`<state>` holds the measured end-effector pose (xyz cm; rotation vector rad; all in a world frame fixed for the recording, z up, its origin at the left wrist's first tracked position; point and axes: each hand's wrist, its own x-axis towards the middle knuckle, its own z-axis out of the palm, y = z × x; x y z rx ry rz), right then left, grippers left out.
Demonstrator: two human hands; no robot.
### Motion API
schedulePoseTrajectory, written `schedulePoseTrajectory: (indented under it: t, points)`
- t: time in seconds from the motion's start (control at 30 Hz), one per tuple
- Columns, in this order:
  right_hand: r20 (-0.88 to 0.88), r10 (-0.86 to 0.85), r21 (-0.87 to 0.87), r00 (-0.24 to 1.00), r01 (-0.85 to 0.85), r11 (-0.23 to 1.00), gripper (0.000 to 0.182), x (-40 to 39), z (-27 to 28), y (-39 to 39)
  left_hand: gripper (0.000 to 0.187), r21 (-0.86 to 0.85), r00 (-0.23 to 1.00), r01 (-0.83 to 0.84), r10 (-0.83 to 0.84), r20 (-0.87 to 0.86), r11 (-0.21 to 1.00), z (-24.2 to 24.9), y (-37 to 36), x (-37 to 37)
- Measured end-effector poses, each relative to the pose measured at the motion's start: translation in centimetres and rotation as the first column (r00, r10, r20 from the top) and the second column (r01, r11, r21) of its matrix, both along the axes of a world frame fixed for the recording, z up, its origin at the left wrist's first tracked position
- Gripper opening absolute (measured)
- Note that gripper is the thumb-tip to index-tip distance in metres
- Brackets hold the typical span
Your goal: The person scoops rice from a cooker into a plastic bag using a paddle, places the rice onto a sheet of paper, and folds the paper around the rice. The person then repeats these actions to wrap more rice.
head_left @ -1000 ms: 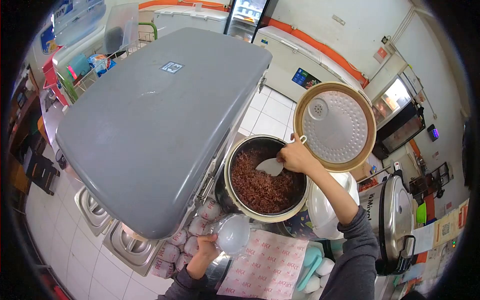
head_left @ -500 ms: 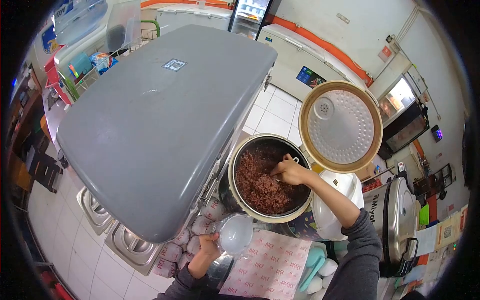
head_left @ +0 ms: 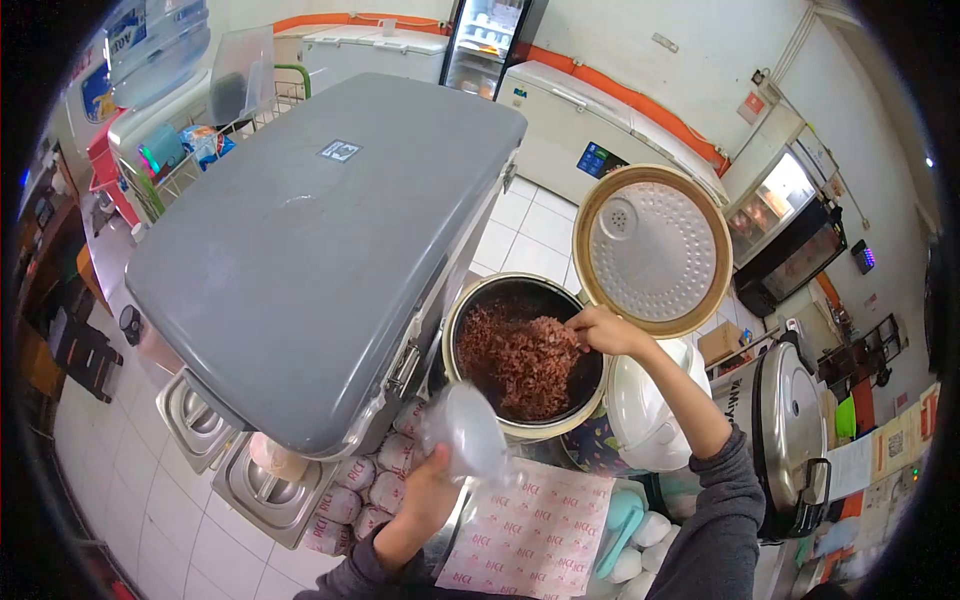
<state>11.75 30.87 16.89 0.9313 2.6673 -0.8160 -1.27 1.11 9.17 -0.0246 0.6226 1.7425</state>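
My left hand [head_left: 428,492] is closed on the rim of a small translucent white bowl [head_left: 465,430], blurred by motion. The bowl is tilted beside the front of the rice cooker [head_left: 455,365]. My right hand [head_left: 603,332] is closed at the cooker's right inner edge, gripping what looks like a rice paddle, mostly hidden by my fingers and the rice. A clump of reddish-brown cooked rice [head_left: 540,365] is heaped against my fingers inside the pot. The cooker's round lid [head_left: 655,250] stands open behind. Printed wrapping paper [head_left: 528,530] lies flat below the bowl.
A large grey box lid [head_left: 320,240] fills the left side. Several wrapped rice packs [head_left: 385,490] sit under its edge, near steel lidded pans [head_left: 270,490]. Right of the paper are a turquoise utensil [head_left: 622,515] and white rounded lumps [head_left: 650,530]. A second cooker [head_left: 795,420] stands right.
The bowl has tilted and moved up toward the cooker with my left hand. My right hand has shifted slightly up in the pot, and a clump of rice is raised beside it.
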Motion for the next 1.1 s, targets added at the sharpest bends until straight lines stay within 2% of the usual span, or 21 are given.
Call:
schedulePoseTrajectory:
  t: [0.03, 0.07, 0.17, 0.2, 0.3, 0.33, 0.43, 0.53, 0.63, 0.73, 0.83, 0.93, 1.03, 1.1]
  points:
    - [0.007, -0.019, -0.003, 1.0, 0.019, 1.0, 0.02, 0.1, 0.8, 0.0, 0.049, 0.018, 0.998, -0.022, 0.023, -0.063, 1.0, 1.0, 1.1, 0.2]
    - [-0.056, 0.0, 0.016, 0.998, 0.001, 1.0, 0.019, 0.6, 1.1, 0.5, 0.048, 0.044, 0.998, -0.006, 0.009, -0.058, 0.999, 1.4, 2.5, 0.3]
    - [-0.021, -0.054, 0.164, 0.998, 0.057, 0.985, 0.019, 0.8, 4.9, 0.1, 0.047, 0.132, 0.998, 0.037, -0.031, -0.046, 0.991, 2.5, 7.0, 0.5]
    - [0.019, -0.016, 0.238, 1.0, 0.011, 0.971, 0.018, 0.4, 7.0, -0.8, 0.047, 0.166, 0.998, 0.049, -0.043, -0.044, 0.985, 3.5, 8.2, 0.7]
    - [0.021, 0.111, 0.491, 0.994, -0.107, 0.865, 0.017, 0.1, 8.6, -0.3, 0.048, 0.272, 0.994, 0.104, -0.109, 0.003, 0.957, 4.9, 10.8, 1.2]
    - [0.096, 0.155, 0.558, 0.983, -0.182, 0.81, 0.017, -0.5, 9.5, -1.0, 0.049, 0.308, 0.99, 0.124, -0.138, 0.023, 0.943, 5.1, 11.5, 1.4]
    - [0.313, 0.14, 0.682, 0.939, -0.326, 0.655, 0.015, -2.3, 10.8, -3.3, 0.05, 0.24, 0.98, 0.115, -0.15, 0.13, 0.964, 4.9, 13.3, 2.0]
    - [0.376, 0.144, 0.719, 0.915, -0.386, 0.578, 0.012, -2.7, 11.2, -5.3, 0.048, 0.254, 0.977, 0.123, -0.163, 0.141, 0.959, 4.8, 13.9, 2.2]
    - [0.28, 0.175, 0.792, 0.944, -0.33, 0.513, 0.005, -1.3, 10.3, -6.0, 0.048, 0.242, 0.976, 0.131, -0.168, 0.139, 0.961, 4.9, 13.8, 2.2]
    - [0.067, 0.188, 0.912, 0.98, -0.136, 0.387, 0.006, 0.5, 9.1, -7.3, 0.047, 0.217, 0.975, 0.135, -0.169, 0.146, 0.967, 4.6, 13.7, 2.1]
    - [0.013, 0.119, 0.885, 0.993, -0.067, 0.461, 0.018, 1.9, 7.7, -10.0, 0.046, 0.194, 0.976, 0.136, -0.165, 0.141, 0.972, 4.7, 13.7, 2.1]
    - [0.028, 0.142, 0.956, 0.99, -0.068, 0.286, 0.034, 3.4, 6.2, -13.1, 0.046, 0.171, 0.983, 0.125, -0.145, 0.11, 0.977, 4.3, 13.8, 2.0]
    - [0.01, 0.124, 0.949, 0.992, -0.049, 0.312, 0.048, 4.8, 4.1, -13.8, 0.048, 0.185, 0.986, 0.115, -0.134, 0.094, 0.976, 4.3, 13.6, 1.8]
    - [-0.048, 0.159, 0.917, 0.986, -0.02, 0.399, 0.05, 5.5, 3.0, -13.7, 0.049, 0.196, 0.987, 0.098, -0.121, 0.105, 0.976, 4.0, 13.7, 1.5]
